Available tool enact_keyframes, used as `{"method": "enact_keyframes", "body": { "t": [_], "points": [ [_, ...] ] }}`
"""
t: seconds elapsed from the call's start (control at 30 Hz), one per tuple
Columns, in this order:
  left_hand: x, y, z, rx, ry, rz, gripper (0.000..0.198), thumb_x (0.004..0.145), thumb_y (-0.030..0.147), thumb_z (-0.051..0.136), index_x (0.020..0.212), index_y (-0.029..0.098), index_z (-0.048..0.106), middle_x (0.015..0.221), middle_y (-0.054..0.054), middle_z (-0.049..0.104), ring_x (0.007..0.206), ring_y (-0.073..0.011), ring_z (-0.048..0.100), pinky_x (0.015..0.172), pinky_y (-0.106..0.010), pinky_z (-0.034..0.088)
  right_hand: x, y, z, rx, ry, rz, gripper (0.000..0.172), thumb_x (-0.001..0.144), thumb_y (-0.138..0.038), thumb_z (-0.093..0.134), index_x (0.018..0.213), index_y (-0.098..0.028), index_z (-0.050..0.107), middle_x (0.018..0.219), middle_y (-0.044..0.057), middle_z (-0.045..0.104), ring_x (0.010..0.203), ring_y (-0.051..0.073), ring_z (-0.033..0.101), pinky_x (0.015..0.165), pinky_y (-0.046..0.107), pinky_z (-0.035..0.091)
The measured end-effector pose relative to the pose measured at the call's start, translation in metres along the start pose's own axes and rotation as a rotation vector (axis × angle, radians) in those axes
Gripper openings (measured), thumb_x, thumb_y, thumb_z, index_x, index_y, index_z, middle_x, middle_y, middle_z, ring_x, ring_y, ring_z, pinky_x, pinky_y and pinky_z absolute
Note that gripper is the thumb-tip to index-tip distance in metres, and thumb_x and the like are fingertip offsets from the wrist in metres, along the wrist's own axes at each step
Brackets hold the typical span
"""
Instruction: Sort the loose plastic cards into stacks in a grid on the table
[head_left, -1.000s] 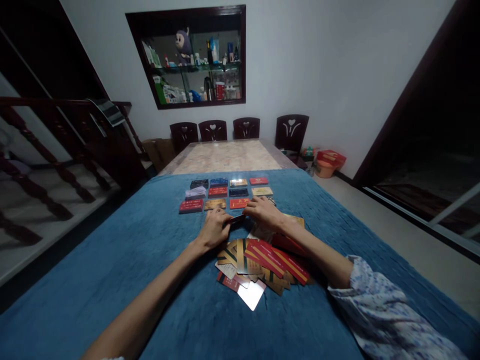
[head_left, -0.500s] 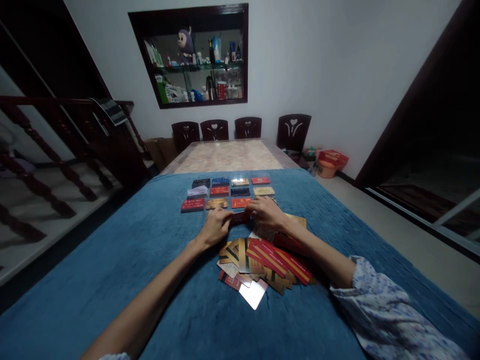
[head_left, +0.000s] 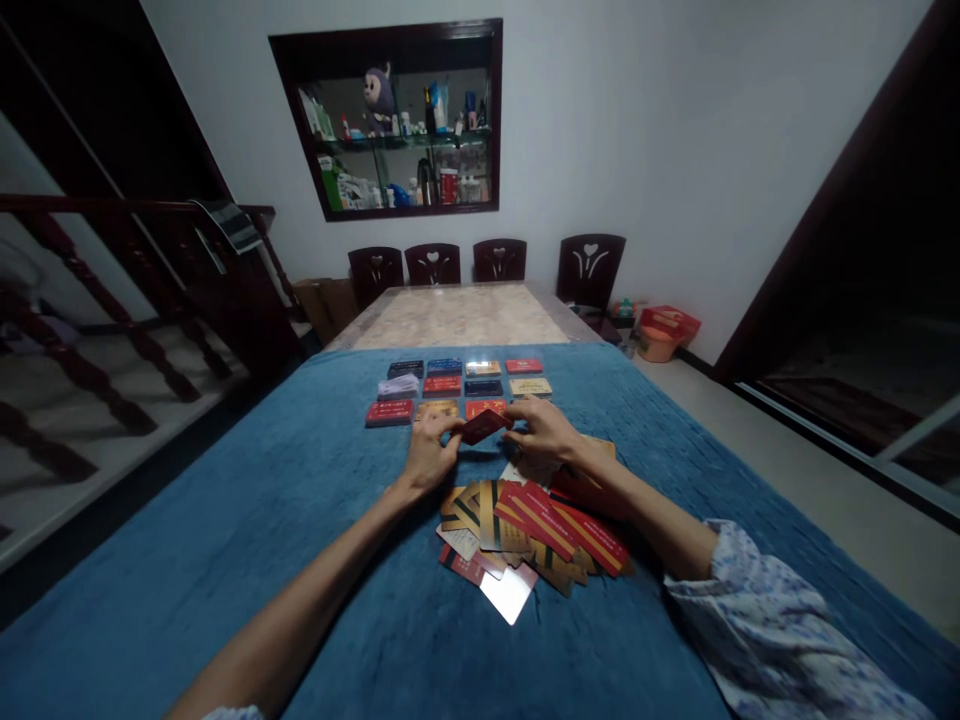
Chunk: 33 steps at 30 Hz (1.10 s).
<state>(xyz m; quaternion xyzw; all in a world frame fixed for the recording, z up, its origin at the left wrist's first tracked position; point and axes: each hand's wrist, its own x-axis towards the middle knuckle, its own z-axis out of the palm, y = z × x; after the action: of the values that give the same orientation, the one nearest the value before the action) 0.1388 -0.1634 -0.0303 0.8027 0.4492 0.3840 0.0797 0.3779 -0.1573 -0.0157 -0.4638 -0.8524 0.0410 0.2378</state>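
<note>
Between both hands is a dark red card point(head_left: 484, 427), held tilted above the cloth; whether it is one card or a small stack I cannot tell. My left hand point(head_left: 431, 450) pinches its left corner. Fingers of my right hand point(head_left: 544, 432) close on its right corner. Just beyond stand neat card stacks in rows, among them a red stack point(head_left: 389, 412), a gold stack point(head_left: 438, 409) partly behind my left hand, and an orange-red stack point(head_left: 485, 408). Nearer me, under my right forearm, loose gold cards point(head_left: 491, 515) and red cards point(head_left: 544, 518) overlap in a pile, with a shiny white card point(head_left: 511, 592) at its front.
A blue cloth point(head_left: 315, 560) covers the near part of the long table, whose marbled top point(head_left: 465, 318) shows beyond. Several dark chairs point(head_left: 500, 260) stand at the far end. A wooden railing point(head_left: 112, 300) runs along the left; an orange bucket point(head_left: 655, 342) sits right.
The dark red card has gone from nearly level to tilted, showing more of its face. My right fingers have shifted on its corner. The whole view has moved slightly.
</note>
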Motion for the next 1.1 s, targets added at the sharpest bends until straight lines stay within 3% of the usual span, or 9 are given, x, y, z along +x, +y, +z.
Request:
{"method": "enact_keyframes", "body": {
  "t": [0.33, 0.57, 0.83, 1.1],
  "points": [
    [-0.002, 0.006, 0.006, -0.135, 0.048, -0.064, 0.017, 0.078, 0.01, 0.054, 0.084, 0.018, 0.068, 0.089, -0.003, 0.074, 0.084, -0.0177, 0.068, 0.081, -0.031, 0.055, 0.002, -0.006, 0.011, 0.242, 0.02, -0.154, 0.01, 0.083, -0.02, 0.066, 0.091, -0.018, 0.071, 0.093, 0.006, 0.074, 0.09, 0.021, 0.061, 0.088, 0.036, 0.044],
    [-0.005, 0.01, 0.007, -0.223, -0.009, -0.089, 0.012, 0.078, 0.014, 0.057, 0.083, 0.017, 0.067, 0.086, -0.003, 0.074, 0.081, -0.0176, 0.069, 0.08, -0.029, 0.054, 0.003, -0.005, 0.023, 0.279, 0.06, -0.138, 0.023, 0.083, -0.011, 0.059, 0.103, -0.016, 0.07, 0.102, 0.01, 0.07, 0.096, 0.021, 0.062, 0.087, 0.033, 0.047],
    [-0.002, 0.005, 0.004, -0.224, 0.115, -0.102, 0.02, 0.076, 0.015, 0.059, 0.094, 0.018, 0.068, 0.097, -0.004, 0.074, 0.088, -0.0191, 0.068, 0.076, -0.029, 0.052, 0.003, 0.003, 0.017, 0.057, 0.18, -0.18, 0.018, 0.087, -0.013, 0.057, 0.099, -0.018, 0.069, 0.088, 0.007, 0.069, 0.087, 0.021, 0.055, 0.079, 0.032, 0.039],
    [-0.007, 0.009, 0.001, -0.172, 0.199, 0.044, 0.027, 0.076, 0.008, 0.055, 0.098, 0.02, 0.062, 0.092, -0.002, 0.071, 0.09, -0.0182, 0.066, 0.082, -0.031, 0.051, -0.001, -0.005, 0.004, -0.257, 0.09, -0.183, 0.031, 0.087, -0.007, 0.052, 0.108, -0.021, 0.07, 0.095, 0.009, 0.068, 0.096, 0.024, 0.047, 0.082, 0.036, 0.031]
  ]
}}
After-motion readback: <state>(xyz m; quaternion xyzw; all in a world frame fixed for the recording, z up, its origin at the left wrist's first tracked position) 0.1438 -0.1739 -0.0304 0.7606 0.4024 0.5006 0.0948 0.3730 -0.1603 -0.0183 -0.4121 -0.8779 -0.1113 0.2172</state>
